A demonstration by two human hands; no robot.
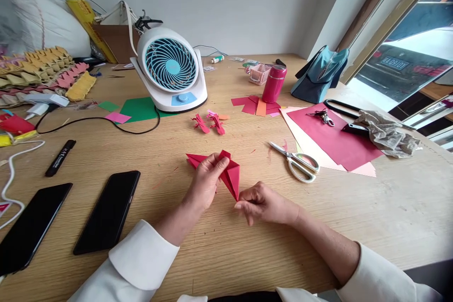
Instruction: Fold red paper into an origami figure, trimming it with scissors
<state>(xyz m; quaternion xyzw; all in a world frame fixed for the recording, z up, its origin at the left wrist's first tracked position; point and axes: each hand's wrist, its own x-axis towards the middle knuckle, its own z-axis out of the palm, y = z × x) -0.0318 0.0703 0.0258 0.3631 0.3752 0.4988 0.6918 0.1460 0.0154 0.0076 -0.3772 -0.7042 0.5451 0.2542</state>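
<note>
A piece of folded red paper (231,177) with pointed ends is held just above the wooden table. My left hand (207,177) is closed on its middle, thumb on top and fingers underneath. One red point sticks out to the left of that hand. My right hand (260,203) pinches the lower right tip of the paper between thumb and forefinger. Beyond the hands lie two small red paper figures (201,123). A pair of scissors (297,163) with white handles lies to the right, blades spread a little.
A white fan (171,68) stands at the back. Two black phones (108,212) and a marker (60,158) lie to the left. Toward the right are a pink bottle (274,84), red paper sheets (332,137), keys (323,115) and a blue bag (320,75).
</note>
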